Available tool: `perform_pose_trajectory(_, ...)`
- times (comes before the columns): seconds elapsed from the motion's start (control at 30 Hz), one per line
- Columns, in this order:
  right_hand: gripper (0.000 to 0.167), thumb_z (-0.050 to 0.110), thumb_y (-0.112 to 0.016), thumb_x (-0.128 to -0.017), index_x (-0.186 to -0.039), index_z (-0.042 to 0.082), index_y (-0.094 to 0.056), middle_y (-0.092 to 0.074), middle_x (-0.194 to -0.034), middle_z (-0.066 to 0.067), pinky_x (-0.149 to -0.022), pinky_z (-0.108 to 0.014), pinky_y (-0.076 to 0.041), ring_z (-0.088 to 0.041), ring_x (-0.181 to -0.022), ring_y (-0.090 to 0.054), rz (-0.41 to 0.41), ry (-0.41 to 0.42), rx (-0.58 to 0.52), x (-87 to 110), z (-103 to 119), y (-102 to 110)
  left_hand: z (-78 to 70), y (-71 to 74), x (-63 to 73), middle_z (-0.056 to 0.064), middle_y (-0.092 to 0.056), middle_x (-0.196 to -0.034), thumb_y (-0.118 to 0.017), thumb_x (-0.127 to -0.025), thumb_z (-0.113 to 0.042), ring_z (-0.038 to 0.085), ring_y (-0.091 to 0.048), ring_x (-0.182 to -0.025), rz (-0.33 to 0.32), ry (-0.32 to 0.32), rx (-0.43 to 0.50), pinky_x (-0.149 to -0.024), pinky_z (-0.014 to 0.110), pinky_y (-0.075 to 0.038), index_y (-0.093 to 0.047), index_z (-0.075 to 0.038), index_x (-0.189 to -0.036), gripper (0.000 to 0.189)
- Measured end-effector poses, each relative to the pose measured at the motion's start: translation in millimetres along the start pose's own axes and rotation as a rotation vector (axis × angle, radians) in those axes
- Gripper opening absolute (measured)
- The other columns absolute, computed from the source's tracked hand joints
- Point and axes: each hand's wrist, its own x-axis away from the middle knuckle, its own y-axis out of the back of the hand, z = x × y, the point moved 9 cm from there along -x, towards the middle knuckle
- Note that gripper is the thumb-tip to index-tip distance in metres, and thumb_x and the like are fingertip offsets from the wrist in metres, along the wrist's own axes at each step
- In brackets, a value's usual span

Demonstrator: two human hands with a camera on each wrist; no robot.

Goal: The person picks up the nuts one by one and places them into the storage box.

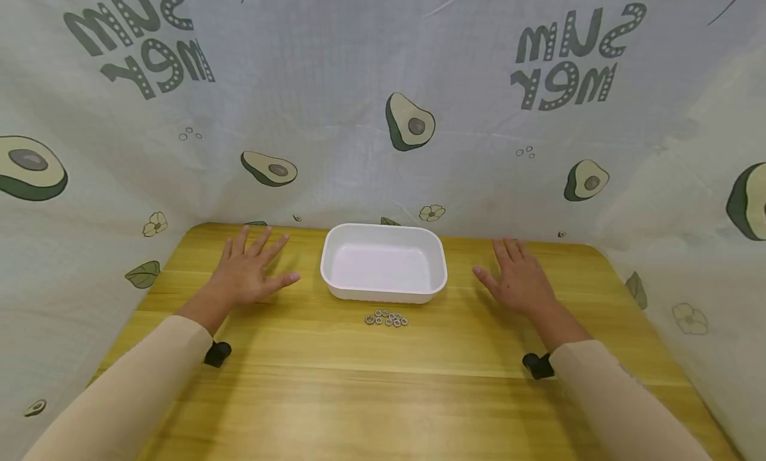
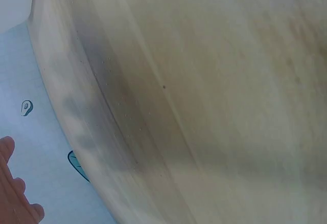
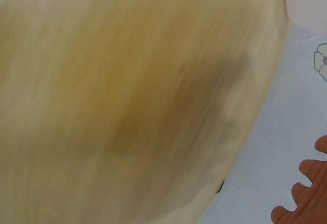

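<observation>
My left hand [image 1: 247,273] is spread over the left side of the wooden table, its fingers straight and apart, holding nothing. On the other side my right hand [image 1: 519,280] hovers palm down with straight fingers and thumb out, also holding nothing. Between the hands stands a white rectangular tub [image 1: 383,293] with rounded corners and nothing inside. Several small metal rings that look like nuts [image 1: 388,319] lie in a loose cluster just in front of it. The left wrist view catches only fingertips [image 2: 19,185] at its edge; the right wrist view shows fingers [image 3: 310,170] likewise.
The wooden table [image 1: 359,394] has rounded far corners. A pale cloth [image 1: 335,102] printed with avocados and lettering hangs behind it and along both sides. A small black device sits at each wrist, by the left cuff [image 1: 218,353] and the right cuff [image 1: 538,366].
</observation>
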Motion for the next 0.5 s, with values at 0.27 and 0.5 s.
perform_pose_trajectory(0.27,0.086,0.056,-0.044,-0.104,-0.160,-0.005,-0.020,-0.024,-0.162,-0.033,-0.121,-0.067,-0.021,-0.054,-0.149,-0.021,-0.012,-0.031,-0.114,0.4,3.7,-1.6,-2.9,-1.8,-1.0,0.020,-0.029,-0.165,-0.041,-0.097,-0.074,0.052,-0.023,-0.148,-0.039,-0.006,0.046,-0.119,0.071,-0.022,-0.019,-0.025,-0.165,0.087)
perform_pose_trajectory(0.5,0.078,0.053,-0.044,-0.105,-0.161,0.002,-0.023,-0.037,-0.157,-0.032,-0.115,-0.071,-0.030,-0.054,-0.144,-0.032,-0.028,-0.105,-0.265,1.8,6.6,1.3,-4.8,-5.5,-2.3,0.022,-0.038,-0.161,-0.038,-0.099,-0.072,0.050,-0.033,-0.141,-0.042,0.009,0.175,-0.114,0.069,-0.033,-0.020,-0.024,-0.165,0.084)
